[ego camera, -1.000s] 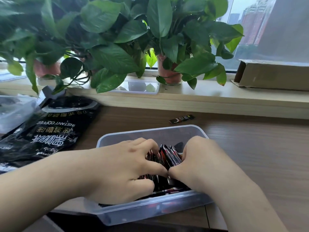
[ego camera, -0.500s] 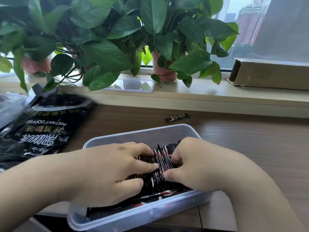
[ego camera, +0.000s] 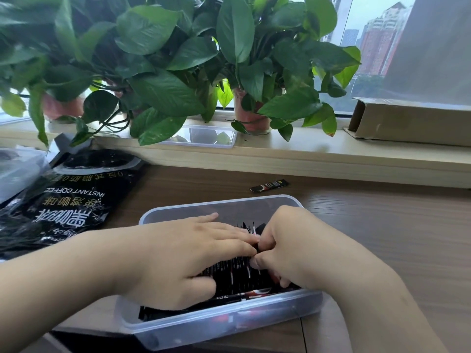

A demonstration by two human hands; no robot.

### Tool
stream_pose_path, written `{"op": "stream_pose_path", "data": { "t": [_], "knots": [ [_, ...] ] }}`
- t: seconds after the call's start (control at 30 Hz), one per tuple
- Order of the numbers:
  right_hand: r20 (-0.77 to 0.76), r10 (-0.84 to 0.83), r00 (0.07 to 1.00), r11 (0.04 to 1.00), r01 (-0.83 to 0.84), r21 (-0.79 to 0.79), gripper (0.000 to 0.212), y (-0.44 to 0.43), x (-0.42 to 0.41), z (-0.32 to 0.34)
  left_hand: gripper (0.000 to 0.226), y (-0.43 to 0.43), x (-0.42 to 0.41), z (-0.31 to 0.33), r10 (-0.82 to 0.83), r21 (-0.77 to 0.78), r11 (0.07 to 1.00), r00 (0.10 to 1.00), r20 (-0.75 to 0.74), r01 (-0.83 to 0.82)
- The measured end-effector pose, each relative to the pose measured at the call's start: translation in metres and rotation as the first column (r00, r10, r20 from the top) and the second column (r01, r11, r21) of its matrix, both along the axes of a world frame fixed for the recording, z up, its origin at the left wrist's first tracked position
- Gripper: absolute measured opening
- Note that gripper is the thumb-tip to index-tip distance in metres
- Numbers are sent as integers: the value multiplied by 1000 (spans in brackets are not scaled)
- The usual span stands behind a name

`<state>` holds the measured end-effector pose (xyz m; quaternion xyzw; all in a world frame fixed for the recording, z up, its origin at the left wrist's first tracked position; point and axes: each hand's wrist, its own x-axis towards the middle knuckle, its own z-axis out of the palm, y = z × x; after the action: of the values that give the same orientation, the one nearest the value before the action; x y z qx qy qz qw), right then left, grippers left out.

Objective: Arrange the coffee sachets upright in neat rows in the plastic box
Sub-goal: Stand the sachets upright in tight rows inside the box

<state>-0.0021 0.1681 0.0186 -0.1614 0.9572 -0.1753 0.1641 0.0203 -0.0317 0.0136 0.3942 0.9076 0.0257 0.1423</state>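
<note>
Soft grey daylight comes in through the window (ego camera: 369,34) at the top right, and the scene is evenly bright with no hard shadows. The leaves (ego camera: 165,90) are backlit: a few glow yellow-green, most read dark on the near side. There's a pale reflection on the clear lid (ego camera: 204,136) on the windowsill (ego camera: 305,151) and a dull sheen on the black bag (ego camera: 71,200). Inside the plastic box (ego camera: 216,207) it's dimmer. The coffee sachets (ego camera: 237,273) sink into shade between the left hand (ego camera: 178,256) and the right hand (ego camera: 300,248), their print smeared. The windowsill bows with wide-angle distortion, and the forearms at the bottom edge look stretched and soft.
</note>
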Motion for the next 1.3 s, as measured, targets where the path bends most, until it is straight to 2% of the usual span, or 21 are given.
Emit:
{"op": "stream_pose_path", "data": {
  "t": [0.27,0.37,0.47,0.53,0.57,0.63,0.7,0.9,1.0,1.2,1.3],
  "knots": [
    [-5,24,1000,999,-24,39,23,7,-2,2,92,11,-8,-4,-6,-46,999,998,-66,2],
    [-146,2,989,996,11,90,8,11,-6,2,85,12,-12,-9,-32,-67,998,987,-155,22],
    [-263,-4,965,978,58,198,15,2,-4,-4,73,15,-13,-12,-52,-90,995,979,-195,35],
    [-287,20,958,963,59,264,29,-4,-4,-9,70,16,-13,-12,-56,-96,995,977,-208,37],
    [-291,22,956,955,66,289,37,-6,-5,-11,70,17,-14,-11,-57,-95,995,977,-205,38],
    [-294,14,956,943,85,322,41,-8,-5,-10,74,18,-15,-11,-54,-80,996,986,-160,41],
    [-298,-2,955,940,103,325,40,-9,-4,-8,77,17,-16,-11,-48,-61,997,993,-110,42],
    [-297,-15,955,935,118,334,37,-10,0,-6,74,16,-16,-7,-32,-51,998,995,-92,28],
    [-278,-10,960,937,106,332,22,-11,1,-7,75,17,-15,-6,-31,-55,998,997,-77,27],
    [-260,-58,964,929,147,339,20,-15,3,-1,75,18,-15,-6,-27,-93,996,995,-95,18],
    [-299,-93,950,935,187,303,32,-12,1,-3,77,19,-15,-5,-22,-90,996,996,-88,14]
  ]
}}
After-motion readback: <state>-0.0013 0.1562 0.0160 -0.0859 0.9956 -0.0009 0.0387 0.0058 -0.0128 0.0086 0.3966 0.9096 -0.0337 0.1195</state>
